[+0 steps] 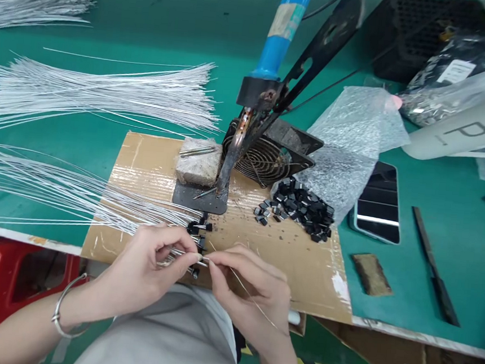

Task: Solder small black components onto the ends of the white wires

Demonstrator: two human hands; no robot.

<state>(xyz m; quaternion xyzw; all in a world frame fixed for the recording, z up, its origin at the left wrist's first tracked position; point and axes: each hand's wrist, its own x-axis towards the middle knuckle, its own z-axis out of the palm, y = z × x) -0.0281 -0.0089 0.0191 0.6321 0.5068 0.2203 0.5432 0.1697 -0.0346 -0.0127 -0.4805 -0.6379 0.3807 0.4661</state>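
Note:
Over the front edge of the cardboard, my left hand (158, 268) is closed in a pinch on the end of a thin grey-white wire (202, 262). Its tip points toward my right hand (252, 287), whose thumb and forefinger are closed at that tip. A strand of thin solder wire (240, 284) runs from the right fingers back across the hand. Beside my left hand lies a bunch of wires (138, 204) with small black connectors (199, 225) on their ends. Above stands a soldering iron (240, 136) with a blue handle, tilted in a holder over a dark plate (219, 204).
Loose black connectors (304, 204) lie heaped on bubble wrap and the cardboard (301, 283). A fan (266, 156) stands behind the iron, next to a whitish block (198, 169). A large wire bundle (106, 93) is at left; a phone (379, 202) and a file (434, 264) at right.

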